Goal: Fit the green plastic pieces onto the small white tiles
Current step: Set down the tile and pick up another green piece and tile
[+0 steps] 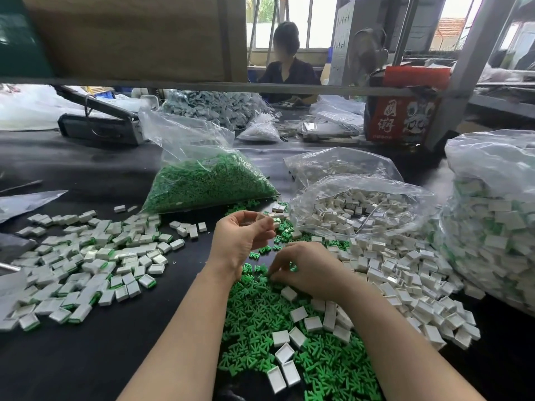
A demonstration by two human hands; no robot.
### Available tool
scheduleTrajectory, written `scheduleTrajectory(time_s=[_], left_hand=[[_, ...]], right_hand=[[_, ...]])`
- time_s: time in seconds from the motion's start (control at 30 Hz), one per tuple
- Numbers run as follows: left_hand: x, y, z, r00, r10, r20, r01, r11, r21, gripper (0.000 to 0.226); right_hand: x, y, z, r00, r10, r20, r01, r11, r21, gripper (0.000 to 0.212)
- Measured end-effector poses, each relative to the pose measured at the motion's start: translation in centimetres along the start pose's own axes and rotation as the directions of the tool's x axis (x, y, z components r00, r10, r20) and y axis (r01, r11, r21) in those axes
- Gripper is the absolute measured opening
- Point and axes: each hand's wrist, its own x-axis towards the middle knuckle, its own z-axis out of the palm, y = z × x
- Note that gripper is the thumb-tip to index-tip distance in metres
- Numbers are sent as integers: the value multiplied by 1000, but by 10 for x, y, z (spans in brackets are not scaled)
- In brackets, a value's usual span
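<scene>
I see the loose green pieces (260, 319) spread in a heap on the black desk (86, 357), right under and in front of my two hands, with a few white tiles (298, 314) lying on top of them. My right hand (307, 270) is down on the heap, fingers curled and pinching at the green pieces under its fingertips. My left hand (243, 235) is raised just above and beyond it, fingers curled round something small and pale; I cannot tell for sure what, since the fingers hide most of it. To the right of the hands a bigger drift of white tiles runs up into an open clear bag (362, 209). To the left, well apart from the hands, lies a pile of tiles with green edges (86, 267). Beyond the hands stands a clear bag of green pieces (208, 183). Farther back a person (286, 65) sits at the far side.
</scene>
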Motion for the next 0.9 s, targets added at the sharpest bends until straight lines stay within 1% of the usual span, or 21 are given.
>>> scheduleTrajectory(time_s=[0.1, 0.23, 0.37, 0.43, 0.5, 0.67, 0.73, 0.83, 0.9], left_hand=[[-1, 0, 2, 1000, 20, -4, -19, 999, 36, 17], [-1, 0, 5, 998, 63, -9, -63, 996, 66, 6], [-2, 1, 8, 996, 83, -9, -83, 995, 49, 8], [-3, 1, 10, 996, 94, 0, -94, 995, 20, 7], [-4, 1, 12, 995, 103, 11, -103, 995, 12, 11], [-5, 1, 12, 988, 145, 51, -149, 986, 72, 20], [-5, 2, 12, 984, 170, 51, -174, 981, 83, 17], [-5, 2, 12, 978, 204, 50, -209, 970, 123, 9], [-5, 2, 12, 974, 217, 58, -223, 966, 133, 8]], right_hand=[[0, 2, 0, 999, 44, -21, -44, 999, 21, 8], [1, 4, -3, 998, 50, 30, -48, 998, -46, 12], [2, 6, -2, 996, 45, 70, -39, 995, -89, 18], [1, 6, -1, 996, 37, 77, -29, 995, -100, 16], [0, 5, -1, 997, 31, 67, -25, 996, -82, 13], [-3, -2, -12, 996, 8, 85, -5, 999, -31, 15], [-4, -4, -14, 996, 16, 86, -12, 999, -43, 12], [-4, -8, -14, 994, 20, 110, -8, 994, -108, 14], [-4, -8, -14, 992, 29, 127, -15, 994, -108, 12]])
